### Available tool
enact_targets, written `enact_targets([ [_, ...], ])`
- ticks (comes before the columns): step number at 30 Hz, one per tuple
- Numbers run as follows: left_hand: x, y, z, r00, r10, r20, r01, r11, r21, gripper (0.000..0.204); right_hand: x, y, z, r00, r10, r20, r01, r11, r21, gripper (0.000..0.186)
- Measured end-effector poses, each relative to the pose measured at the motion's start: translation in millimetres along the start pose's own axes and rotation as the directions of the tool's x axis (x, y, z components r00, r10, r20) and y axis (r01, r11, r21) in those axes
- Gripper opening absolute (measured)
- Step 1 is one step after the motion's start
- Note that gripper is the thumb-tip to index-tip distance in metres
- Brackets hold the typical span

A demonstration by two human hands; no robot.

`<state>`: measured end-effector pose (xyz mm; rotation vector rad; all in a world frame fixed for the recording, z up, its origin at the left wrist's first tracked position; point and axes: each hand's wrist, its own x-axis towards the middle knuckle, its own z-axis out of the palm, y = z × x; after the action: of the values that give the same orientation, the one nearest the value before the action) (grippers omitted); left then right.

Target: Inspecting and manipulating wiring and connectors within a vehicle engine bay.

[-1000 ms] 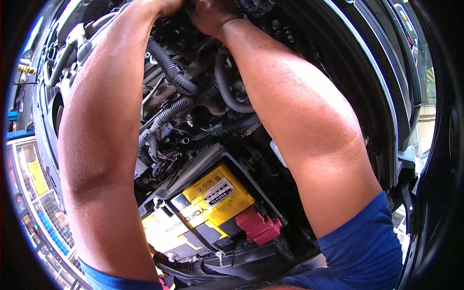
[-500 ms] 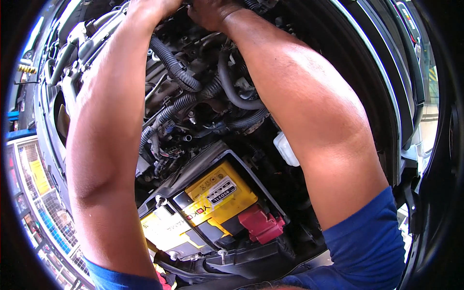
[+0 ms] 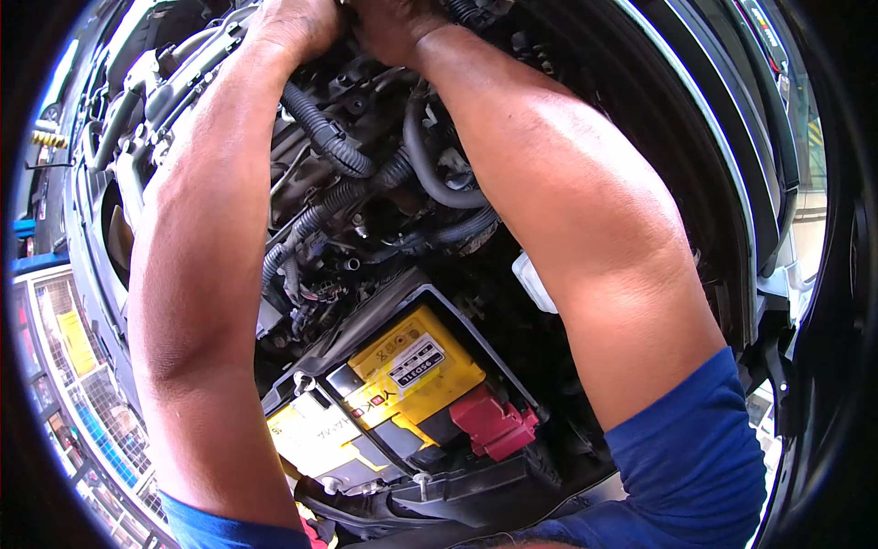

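Both my arms reach over a car's engine bay to its far part. My left hand is at the upper edge of the view, beside the engine; its fingers are out of sight. Close to its right, my right hand bends down among dark engine parts, its fingers hidden in shadow and by the picture edge. What either hand touches or holds does not show. Below the hands runs a ribbed black conduit, and a curved black hose lies under my right wrist.
Nearer me sits a yellow and black car battery with a red terminal cover and a metal hold-down bar. A whitish plastic reservoir is beside my right forearm. The fender edge curves along the right; wire-mesh shelving stands at left.
Both hands have come slightly down in the picture, so more of them shows. My right forearm has shifted a little left. The engine bay sits nearly where it was.
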<state>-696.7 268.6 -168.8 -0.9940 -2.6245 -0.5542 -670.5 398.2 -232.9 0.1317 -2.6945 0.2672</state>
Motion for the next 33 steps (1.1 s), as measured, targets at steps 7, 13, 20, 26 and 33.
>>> enact_targets([
  [7, 5, -2, 1, 0.998, -0.026, 0.052, 0.021, 0.995, 0.099, 0.057, 3, 6, 15, 0.998, 0.028, 0.060, -0.026, 0.999, -0.025, 0.030],
  [13, 18, -1, 2, 0.971, -0.061, 0.233, 0.014, 0.980, 0.197, 0.038, -2, 4, 16, 0.995, 0.101, -0.028, -0.101, 0.995, 0.005, 0.027],
  [20, 19, 4, 2, 0.960, -0.144, 0.242, 0.100, 0.978, 0.185, 0.029, -5, -8, -10, 0.939, 0.330, 0.092, -0.343, 0.908, 0.241, 0.029],
  [26, 21, 0, 3, 0.953, -0.102, 0.286, 0.082, 0.993, 0.083, 0.027, -4, -11, -15, 0.928, 0.359, 0.104, -0.373, 0.895, 0.246, 0.029],
  [33, 17, -7, 5, 0.971, -0.075, 0.227, 0.096, 0.992, -0.081, 0.027, -10, -13, -21, 0.921, 0.383, 0.076, -0.389, 0.879, 0.278, 0.027],
])
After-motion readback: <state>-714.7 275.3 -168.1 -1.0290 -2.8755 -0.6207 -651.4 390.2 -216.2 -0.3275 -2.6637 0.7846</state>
